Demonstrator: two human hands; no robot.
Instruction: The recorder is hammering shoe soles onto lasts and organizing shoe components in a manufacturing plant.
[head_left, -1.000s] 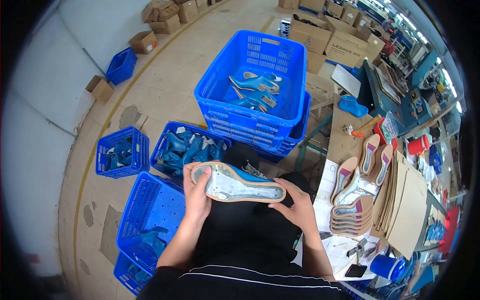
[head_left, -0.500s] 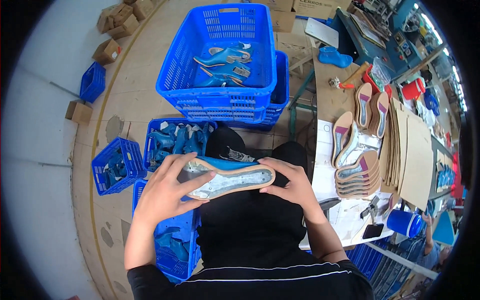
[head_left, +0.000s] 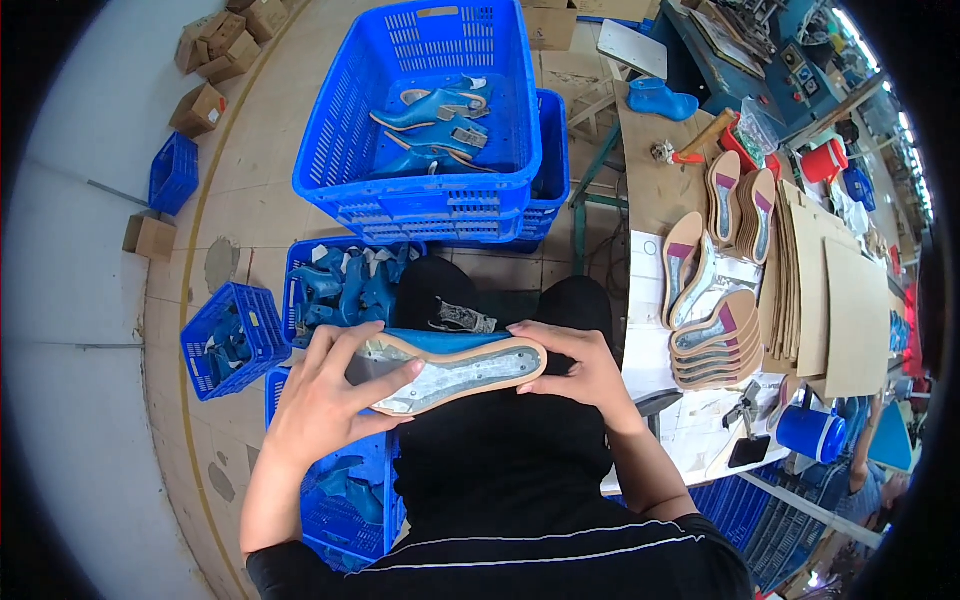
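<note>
So, left hand [head_left: 325,392]: part-open, digits spread, gripping the wide end of a blue shoe last [head_left: 445,342]
Right hand [head_left: 582,366]: thumb and fingers pinching the narrow end
Shoe last: above the lap, tan-rimmed insole [head_left: 460,378] facing up
Bench [head_left: 655,195]: to the right, more insoles [head_left: 715,345] there

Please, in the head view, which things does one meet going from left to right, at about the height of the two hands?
Small blue crate, left hand, shoe last with its sole facing the camera, right hand, fanned soles, tan board sheets.
</note>
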